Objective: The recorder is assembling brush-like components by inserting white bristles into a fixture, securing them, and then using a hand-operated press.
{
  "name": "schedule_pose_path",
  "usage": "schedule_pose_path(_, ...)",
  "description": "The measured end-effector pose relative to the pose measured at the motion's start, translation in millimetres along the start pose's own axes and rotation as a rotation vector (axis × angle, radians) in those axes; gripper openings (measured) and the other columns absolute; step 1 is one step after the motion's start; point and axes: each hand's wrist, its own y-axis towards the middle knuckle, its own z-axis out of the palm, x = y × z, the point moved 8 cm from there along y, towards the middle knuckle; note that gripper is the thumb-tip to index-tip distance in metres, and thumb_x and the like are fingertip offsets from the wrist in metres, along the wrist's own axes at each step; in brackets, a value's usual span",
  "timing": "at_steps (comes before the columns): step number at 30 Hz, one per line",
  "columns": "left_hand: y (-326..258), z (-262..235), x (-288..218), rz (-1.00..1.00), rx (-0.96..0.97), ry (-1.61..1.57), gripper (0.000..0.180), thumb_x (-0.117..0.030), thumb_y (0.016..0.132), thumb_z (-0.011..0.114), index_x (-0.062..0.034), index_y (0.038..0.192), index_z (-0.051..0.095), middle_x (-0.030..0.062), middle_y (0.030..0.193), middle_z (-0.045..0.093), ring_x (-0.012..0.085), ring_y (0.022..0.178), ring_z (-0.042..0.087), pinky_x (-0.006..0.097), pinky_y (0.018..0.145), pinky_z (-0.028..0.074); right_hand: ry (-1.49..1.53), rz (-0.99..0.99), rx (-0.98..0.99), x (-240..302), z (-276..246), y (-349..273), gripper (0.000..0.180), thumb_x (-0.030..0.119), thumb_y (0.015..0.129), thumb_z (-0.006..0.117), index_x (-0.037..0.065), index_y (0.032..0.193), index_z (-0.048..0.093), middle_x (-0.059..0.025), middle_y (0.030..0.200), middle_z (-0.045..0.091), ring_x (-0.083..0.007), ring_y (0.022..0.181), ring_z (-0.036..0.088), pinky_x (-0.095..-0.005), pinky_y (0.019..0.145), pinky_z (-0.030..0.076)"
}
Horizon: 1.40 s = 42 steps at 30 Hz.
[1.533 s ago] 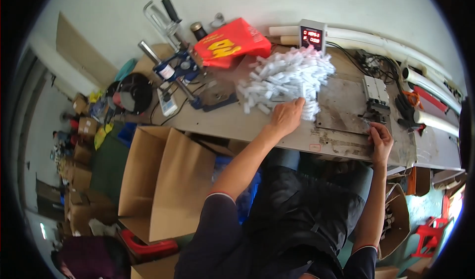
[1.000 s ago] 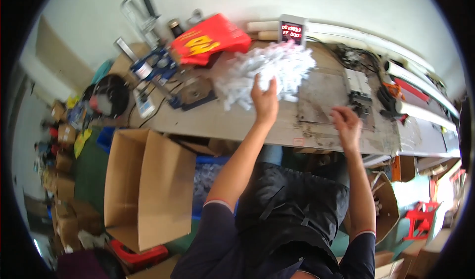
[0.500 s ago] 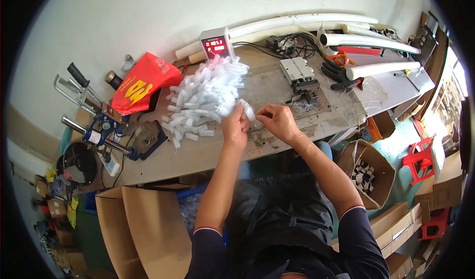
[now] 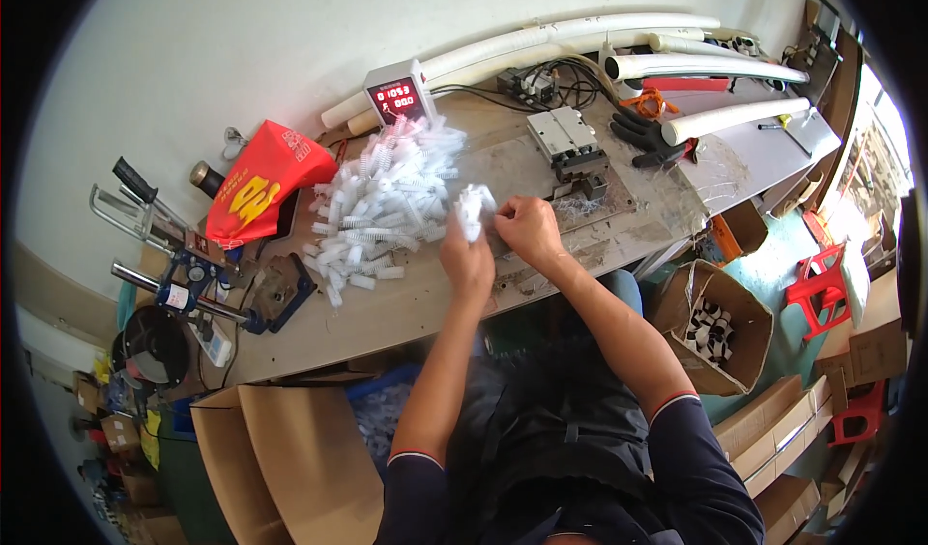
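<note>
Head view, hands: the left hand (image 4: 467, 260) and the right hand (image 4: 527, 231) meet over the front part of the workbench (image 4: 387, 318), just right of the heap.
Held thing: a small bunch of white plastic pieces (image 4: 474, 209) sits between the two hands, at the tips of the left fingers and just left of the right knuckles.
Left fingers: curled up around the lower end of the bunch, grasping it.
Right fingers: bent inward toward the bunch; whether they pinch it or only touch it cannot be told.
Heap: a large pile of white plastic pieces (image 4: 387, 197) lies on the bench to the left of the hands, too many and too tangled to count.
Counter box: one grey box with red lit digits (image 4: 398, 93) stands behind the heap by the wall.
Metal block: one small grey machine (image 4: 568, 144) sits on the bench just beyond the right hand.
Red bag: one (image 4: 259, 183), left of the heap.
White pipes: about four long ones (image 4: 580, 38) lie along the wall and the right end of the bench.
Black glove: one (image 4: 643, 134), beside the pipes.
Cardboard boxes: one open box (image 4: 720, 328) on the floor at right, holding small pieces too small to make out; another (image 4: 261, 458) at lower left, cut off by the frame's edge.
Hidden: the person's lap and the bench's underside are in shadow.
</note>
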Motion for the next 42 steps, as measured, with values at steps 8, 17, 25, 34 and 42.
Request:
schedule_pose_path(8,16,-11,-11,0.092,-0.004,-0.085,0.022,-0.01,0.107,0.054,-0.0005,0.125,0.063,0.0086,0.109,0.073,0.0158,0.092,0.071,0.029,0.076,0.057,-0.144,-0.072,-0.201,-45,-97,-33,0.016,0.017,0.078,0.067,0.004,0.081,0.074,-0.0197,0.076,0.071,-0.0363,0.073,0.072,-0.0433,0.071,0.057)
schedule_pose_path(17,30,47,-31,0.165,0.136,-0.175,0.026,0.004,0.092,0.054,-0.0077,0.113,0.065,0.0046,0.085,0.071,0.0156,0.072,0.069,0.031,0.065,0.055,-0.222,0.086,-0.298,-66,-127,-32,0.018,0.019,0.077,0.068,0.004,0.083,0.074,-0.0202,0.079,0.072,-0.0388,0.078,0.071,-0.0447,0.076,0.057)
schedule_pose_path(25,28,45,-25,0.092,0.154,-0.174,0.024,0.003,0.093,0.054,-0.0084,0.11,0.065,0.0038,0.082,0.07,0.0184,0.07,0.069,0.033,0.065,0.054,-0.223,0.128,-0.305,-67,-127,-26,0.016,0.017,0.075,0.068,0.002,0.079,0.072,-0.0195,0.075,0.07,-0.0367,0.073,0.071,-0.0427,0.072,0.056)
schedule_pose_path(34,29,46,-28,0.207,0.113,-0.096,0.012,0.0,0.098,0.053,-0.0059,0.104,0.061,0.0023,0.08,0.068,0.012,0.061,0.062,0.029,0.058,0.05,-0.169,0.109,-0.331,-63,-124,-28,0.015,0.013,0.076,0.068,-0.001,0.079,0.071,-0.0158,0.069,0.068,-0.0234,0.063,0.066,-0.0362,0.065,0.053)
schedule_pose_path(42,28,47,-25,0.246,0.092,-0.099,0.016,0.0,0.099,0.053,-0.0068,0.108,0.063,0.001,0.079,0.067,0.0113,0.062,0.062,0.029,0.059,0.05,-0.141,0.1,-0.365,-65,-125,-28,0.017,0.013,0.078,0.068,-0.002,0.081,0.072,-0.0137,0.069,0.069,-0.0199,0.064,0.066,-0.0351,0.066,0.053)
